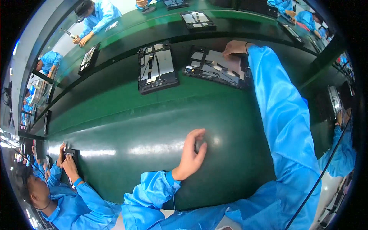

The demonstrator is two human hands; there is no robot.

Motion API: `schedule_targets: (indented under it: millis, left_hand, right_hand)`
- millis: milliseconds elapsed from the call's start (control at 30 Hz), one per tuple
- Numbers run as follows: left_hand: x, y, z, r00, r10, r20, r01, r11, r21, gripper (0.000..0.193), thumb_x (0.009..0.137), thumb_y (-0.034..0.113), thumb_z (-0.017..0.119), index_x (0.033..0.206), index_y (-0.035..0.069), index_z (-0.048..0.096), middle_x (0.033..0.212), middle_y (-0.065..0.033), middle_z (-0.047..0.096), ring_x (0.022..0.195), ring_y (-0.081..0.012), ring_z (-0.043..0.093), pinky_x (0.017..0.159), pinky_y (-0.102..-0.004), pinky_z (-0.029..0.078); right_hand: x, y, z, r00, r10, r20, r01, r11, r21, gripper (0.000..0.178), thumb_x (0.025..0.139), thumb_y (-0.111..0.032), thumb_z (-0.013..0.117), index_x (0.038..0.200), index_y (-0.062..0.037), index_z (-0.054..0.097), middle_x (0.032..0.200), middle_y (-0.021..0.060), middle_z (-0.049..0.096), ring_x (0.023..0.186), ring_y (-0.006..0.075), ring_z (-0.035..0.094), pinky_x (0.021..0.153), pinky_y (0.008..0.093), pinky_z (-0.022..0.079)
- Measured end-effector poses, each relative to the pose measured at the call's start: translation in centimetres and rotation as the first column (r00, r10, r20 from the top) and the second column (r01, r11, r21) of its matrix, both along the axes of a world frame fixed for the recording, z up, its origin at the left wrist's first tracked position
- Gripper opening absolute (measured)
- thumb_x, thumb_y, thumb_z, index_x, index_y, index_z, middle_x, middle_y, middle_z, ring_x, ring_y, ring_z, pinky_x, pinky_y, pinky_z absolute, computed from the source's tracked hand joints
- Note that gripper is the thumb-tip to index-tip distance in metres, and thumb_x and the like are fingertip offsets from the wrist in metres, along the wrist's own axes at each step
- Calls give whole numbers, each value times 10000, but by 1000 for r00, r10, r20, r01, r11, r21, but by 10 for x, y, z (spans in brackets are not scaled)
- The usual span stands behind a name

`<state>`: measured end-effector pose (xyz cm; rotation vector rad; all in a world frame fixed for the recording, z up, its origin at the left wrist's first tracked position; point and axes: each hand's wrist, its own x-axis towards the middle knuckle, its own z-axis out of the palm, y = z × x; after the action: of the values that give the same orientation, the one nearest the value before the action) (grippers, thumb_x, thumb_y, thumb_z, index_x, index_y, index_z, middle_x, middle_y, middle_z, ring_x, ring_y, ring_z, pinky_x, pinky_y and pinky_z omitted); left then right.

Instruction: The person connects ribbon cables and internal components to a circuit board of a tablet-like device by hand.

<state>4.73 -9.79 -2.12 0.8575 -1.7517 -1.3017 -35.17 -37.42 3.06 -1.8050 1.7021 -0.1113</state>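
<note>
Above the middle of the green bench, my left hand [193,154] holds nothing, its fingers loosely bent and the thumb apart. My right arm stretches far forward. At its end, my right hand [235,48] is closed over the far right part of an opened tablet [209,65], which shows silver battery plates and dark ribbon cables; the underside of the grip is hidden. Left of it lies a second opened tablet [165,63] of the same kind, with its black frame and silver inner plates facing up.
A raised shelf [126,44] runs along the back, carrying another opened tablet [198,20]. At the left, a co-worker [57,191] handles a dark device [71,155]. Across the bench another person [100,17] works. A thin black cable [324,172] crosses at right.
</note>
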Motion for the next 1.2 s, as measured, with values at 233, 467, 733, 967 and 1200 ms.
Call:
schedule_targets:
  millis: [233, 467, 733, 967, 1200]
  left_hand:
    - [-12, -7, -2, 1000, -25, -9, 25, 999, -34, 423, 831, -47, 574, 1246, 18, 516, 1213, -146, 552, 1118, -262, 555, 960, -333, 435]
    - [-21, -2, 9, 999, 33, 13, -32, 995, -93, 617, 839, -15, 620, 1404, -8, 371, 1387, -179, 465, 1252, -285, 494, 1035, -365, 400]
    - [-37, 51, 40, 972, -205, -111, 207, 978, 10, 1118, 760, 128, 801, 1508, -39, -13, 1560, -266, 146, 1443, -365, 216, 1157, -387, 226]
    - [10, 109, 28, 897, -143, 419, 232, 958, -170, 1069, 726, 218, 805, 1494, -75, 123, 1533, -299, 188, 1439, -467, 134, 1156, -507, 156]
    - [1, 86, 49, 761, -17, 649, 272, 916, -295, 846, 789, 280, 726, 1444, -40, 297, 1535, -322, 139, 1421, -534, 61, 1127, -590, 80]
  right_hand:
    - [15, 44, 45, 991, 34, 131, 19, 924, -381, 636, 807, -343, 736, 1318, -36, 516, 1218, 188, 598, 1103, 264, 586, 991, 347, 435]
    - [37, 169, 119, 750, -40, 661, 314, 900, -302, 536, 896, -207, 665, 1344, 4, 462, 1211, 136, 600, 1080, 173, 588, 923, 291, 480]
    - [100, 310, 37, 212, -361, 908, 561, 806, 189, 506, 942, -188, 598, 1365, 40, 439, 1219, 120, 604, 1076, 164, 589, 942, 282, 464]
    - [145, 398, 1, 200, -508, 838, 592, 744, 310, 564, 955, -177, 548, 1436, 28, 336, 1448, 171, 409, 1317, 236, 422, 1079, 327, 339]
    - [146, 417, -18, 748, -300, 592, 596, 695, -402, 514, 868, -211, 640, 1339, -62, 499, 1465, 176, 393, 1375, 338, 327, 1130, 405, 230]
